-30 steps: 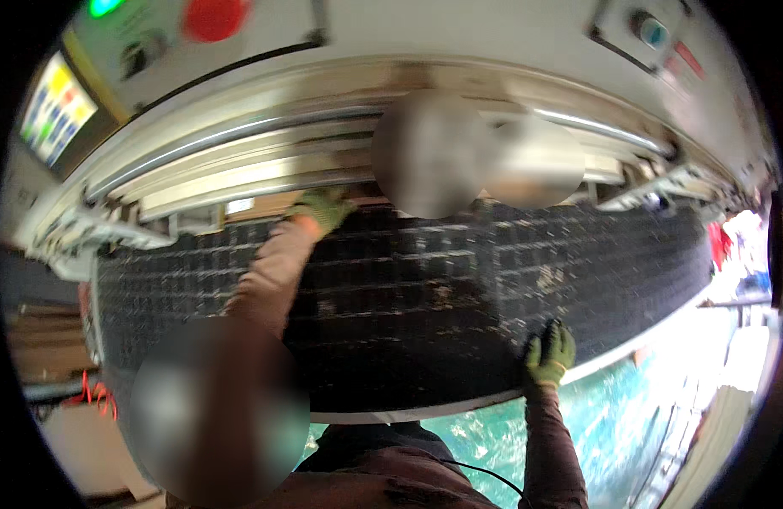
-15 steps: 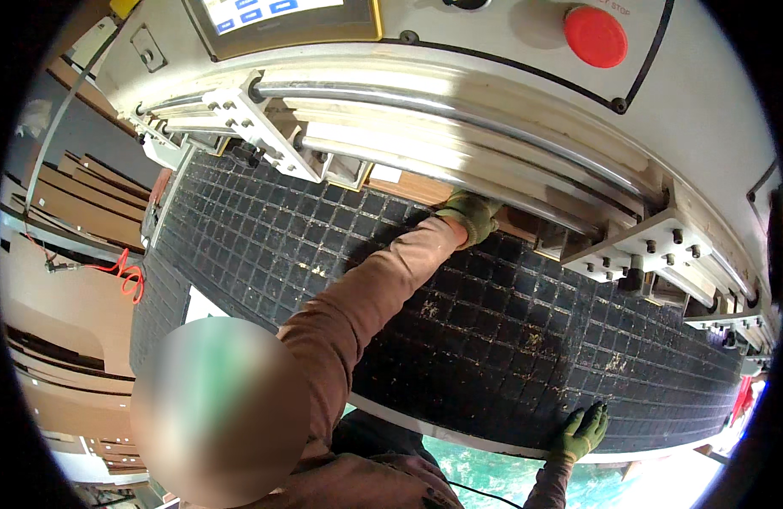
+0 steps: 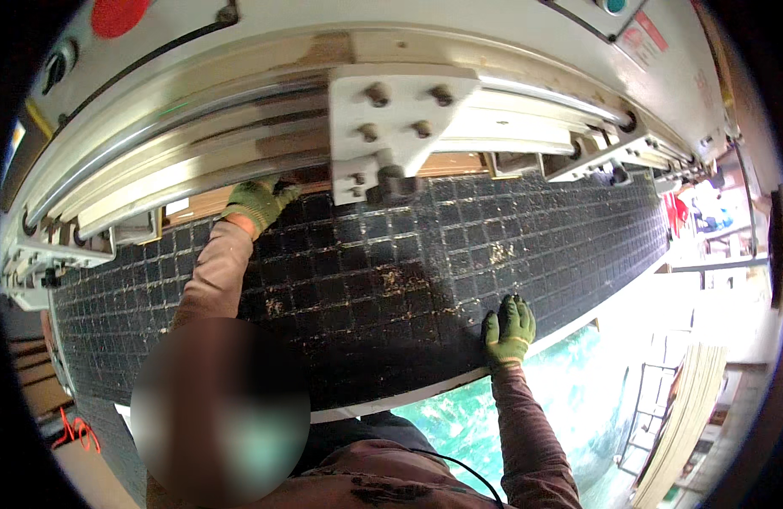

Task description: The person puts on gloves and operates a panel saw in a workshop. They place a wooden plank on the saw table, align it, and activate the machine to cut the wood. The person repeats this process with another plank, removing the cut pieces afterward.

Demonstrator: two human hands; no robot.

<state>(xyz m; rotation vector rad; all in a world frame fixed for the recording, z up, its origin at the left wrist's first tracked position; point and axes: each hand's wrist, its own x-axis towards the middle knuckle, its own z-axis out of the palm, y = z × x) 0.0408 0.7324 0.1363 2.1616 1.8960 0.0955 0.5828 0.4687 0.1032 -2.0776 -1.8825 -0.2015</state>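
Note:
My left hand [image 3: 257, 208], in a green knit glove, reaches to the far side of the black gridded work surface [image 3: 349, 254]. It is at the edge of a brown wooden strip [image 3: 217, 200] lying beneath the metal rails. The fingertips are in shade beside the strip, so whether they grip it cannot be told. My right hand [image 3: 510, 332], in a matching glove, lies on the near edge of the black surface with its fingers stretched out and nothing in them.
Above the strip run metal guide rails [image 3: 264, 165] with a white bolted bracket [image 3: 400, 110] right of my left hand. A red button [image 3: 118, 15] sits on the machine panel at upper left. Stacked pale boards [image 3: 684, 424] stand at right. Wood crumbs litter the black surface. A blurred patch hides part of my left arm.
The view has swung to the right, bringing the bracket to the middle and the stacked boards into sight. My left hand remains by the wooden strip, and my right hand on the near edge.

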